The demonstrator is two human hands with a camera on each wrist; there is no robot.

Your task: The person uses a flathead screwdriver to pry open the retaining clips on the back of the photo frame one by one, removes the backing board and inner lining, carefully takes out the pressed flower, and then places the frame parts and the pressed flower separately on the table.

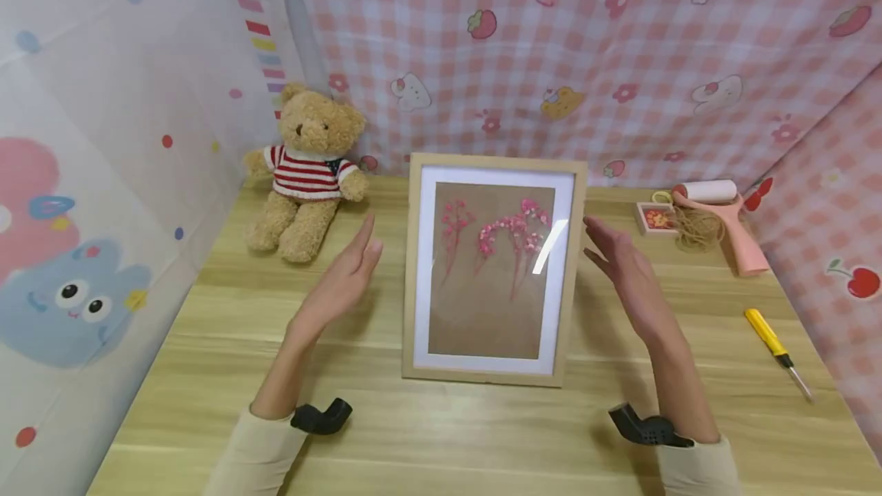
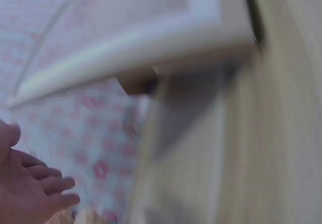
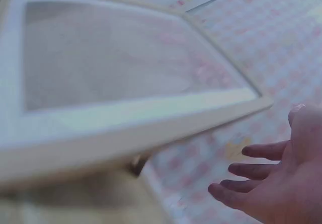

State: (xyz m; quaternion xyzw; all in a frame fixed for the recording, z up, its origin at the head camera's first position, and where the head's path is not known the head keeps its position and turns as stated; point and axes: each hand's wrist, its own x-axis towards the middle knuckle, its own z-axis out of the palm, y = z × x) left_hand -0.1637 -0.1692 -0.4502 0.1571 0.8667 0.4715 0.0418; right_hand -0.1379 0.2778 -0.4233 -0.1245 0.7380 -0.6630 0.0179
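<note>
A light wooden picture frame (image 1: 409, 274) stands upright on the table, leaning slightly back, with a white mat and pink dried flowers (image 1: 513, 232) on brown backing behind the glass. In the wrist views a support shows behind it. My left hand (image 1: 339, 282) is held in the air left of the frame, fingers straight and apart from it. On the other side my right hand (image 1: 634, 282) hovers close to the frame's right edge, fingers extended, holding nothing. Both palms face the frame; the left wrist view is blurred.
A teddy bear (image 1: 310, 174) in a striped sweater sits at the back left. At the back right lie a pink-handled lint roller (image 1: 744, 239), a coil of twine (image 1: 699, 228) and a small box (image 1: 656, 219). A yellow screwdriver (image 1: 768, 335) rests near the right edge.
</note>
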